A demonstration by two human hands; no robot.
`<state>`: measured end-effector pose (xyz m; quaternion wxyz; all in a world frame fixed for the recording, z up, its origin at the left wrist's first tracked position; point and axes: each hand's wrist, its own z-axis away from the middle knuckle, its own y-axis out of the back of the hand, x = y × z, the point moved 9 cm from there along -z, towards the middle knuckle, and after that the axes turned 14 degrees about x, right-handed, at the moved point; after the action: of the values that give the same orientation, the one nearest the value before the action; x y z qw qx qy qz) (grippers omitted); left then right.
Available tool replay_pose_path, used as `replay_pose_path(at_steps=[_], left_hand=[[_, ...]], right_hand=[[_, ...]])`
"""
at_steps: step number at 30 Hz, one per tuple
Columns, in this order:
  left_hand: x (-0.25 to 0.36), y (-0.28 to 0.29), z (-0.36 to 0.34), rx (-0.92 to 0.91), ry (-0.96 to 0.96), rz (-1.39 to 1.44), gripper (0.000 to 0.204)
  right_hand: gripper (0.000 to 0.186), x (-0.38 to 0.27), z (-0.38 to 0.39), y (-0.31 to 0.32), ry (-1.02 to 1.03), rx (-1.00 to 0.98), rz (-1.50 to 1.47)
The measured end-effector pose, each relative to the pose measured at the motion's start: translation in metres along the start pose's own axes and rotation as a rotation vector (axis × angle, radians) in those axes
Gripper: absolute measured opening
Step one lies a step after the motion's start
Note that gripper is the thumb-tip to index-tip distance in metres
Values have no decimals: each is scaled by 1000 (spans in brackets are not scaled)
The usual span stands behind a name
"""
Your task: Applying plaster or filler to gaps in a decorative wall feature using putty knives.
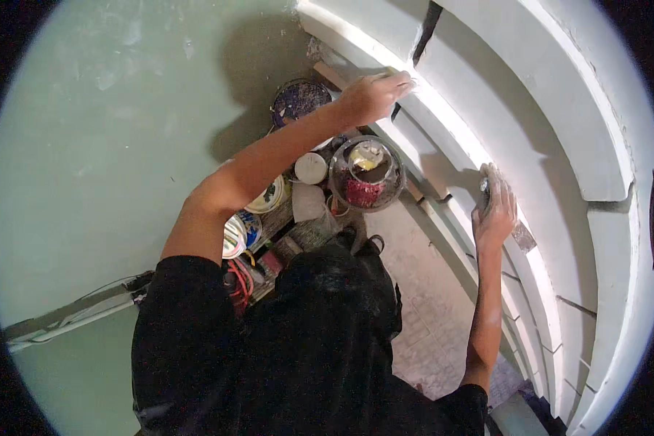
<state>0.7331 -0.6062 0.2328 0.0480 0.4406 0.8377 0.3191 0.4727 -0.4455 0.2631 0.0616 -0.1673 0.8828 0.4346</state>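
My left hand [376,96] is up at the white curved ledge [454,123], fingers pinched together against its edge. Whatever lies between those fingertips is too small and glared to name. Lower along the same ledge, my right hand [495,211] is dusted with white and curls around a small grey thing [485,187] whose kind I cannot make out. Just below the right hand, a grey-brown rectangular patch or piece [523,236] shows on the ledge; I cannot tell whether it is loose.
Below my left arm stand a round clear tub [367,174] with a red thing inside, a dark bucket [300,102], a white round lid [311,168] and open cans [232,236]. A red cable [241,282] lies near them. More white curved tiers [559,102] rise at right; a green wall [123,145] fills the left.
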Motion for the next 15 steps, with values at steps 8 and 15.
replay_pose_path(at_steps=[8, 15], left_hand=[[6, 4, -3, -34, 15, -118, 41], [-6, 12, -26, 63, -72, -35, 34]], right_hand=[[81, -103, -60, -47, 179, -81, -62], [90, -94, -79, -108, 252, -94, -55]])
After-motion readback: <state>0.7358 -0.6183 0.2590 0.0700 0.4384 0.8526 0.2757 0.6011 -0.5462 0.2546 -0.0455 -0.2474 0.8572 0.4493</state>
